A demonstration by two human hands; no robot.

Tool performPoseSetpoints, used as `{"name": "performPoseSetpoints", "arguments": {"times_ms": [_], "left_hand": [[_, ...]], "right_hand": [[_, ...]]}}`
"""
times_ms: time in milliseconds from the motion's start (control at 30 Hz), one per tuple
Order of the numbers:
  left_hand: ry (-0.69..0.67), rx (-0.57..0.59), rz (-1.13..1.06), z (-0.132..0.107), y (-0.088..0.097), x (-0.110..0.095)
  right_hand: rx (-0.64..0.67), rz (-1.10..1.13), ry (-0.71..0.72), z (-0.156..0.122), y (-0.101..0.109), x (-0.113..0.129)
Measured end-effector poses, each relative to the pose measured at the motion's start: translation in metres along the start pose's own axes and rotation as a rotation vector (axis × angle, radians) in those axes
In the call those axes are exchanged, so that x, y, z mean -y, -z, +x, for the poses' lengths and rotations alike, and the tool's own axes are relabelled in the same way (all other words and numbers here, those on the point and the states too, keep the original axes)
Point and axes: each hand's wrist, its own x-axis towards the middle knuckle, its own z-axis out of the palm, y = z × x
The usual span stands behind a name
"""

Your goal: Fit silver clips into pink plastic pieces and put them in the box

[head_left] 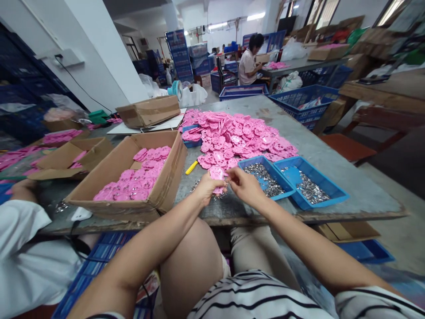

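My left hand (206, 187) is closed around a flat pink plastic piece (217, 173), held up just above the near part of the table. The fingers of my right hand (245, 185) are pinched together at the right edge of that piece; whatever they hold is too small to make out. Small metal parts lie scattered on the table under my hands. Just to the right stand two blue trays, a nearer-to-hand tray (288, 191) and an outer tray (343, 195), both with small shiny metal parts. Behind my hands spreads a large pile of pink plastic pieces (232, 137).
A cardboard box (109, 207) with pink pieces stands at left, close to my left arm. A yellow-handled tool (191, 167) lies between box and pile. Another person's sleeve (23, 217) shows at far left. A person (247, 64) sits at a table farther back.
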Motion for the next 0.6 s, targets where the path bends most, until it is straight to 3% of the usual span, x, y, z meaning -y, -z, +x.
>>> {"name": "performPoseSetpoints", "arguments": {"times_ms": [67, 133, 400, 600], "left_hand": [[-0.033, -0.053, 0.015, -0.0011, -0.0024, -0.0014], [-0.051, -0.084, 0.02, -0.0024, -0.0044, -0.0027], [-0.08, -0.088, -0.013, -0.005, -0.0072, -0.0071], [-0.083, -0.087, -0.016, -0.0041, -0.0064, -0.0062]], "right_hand": [[-0.006, 0.256, -0.173, 0.0034, -0.0037, -0.0012], [0.011, 0.391, -0.234, 0.0064, -0.0056, -0.0012], [0.01, 0.673, -0.334, 0.0064, -0.0019, 0.0039], [0.024, 0.681, -0.375, 0.0047, -0.0025, 0.0012]]}}
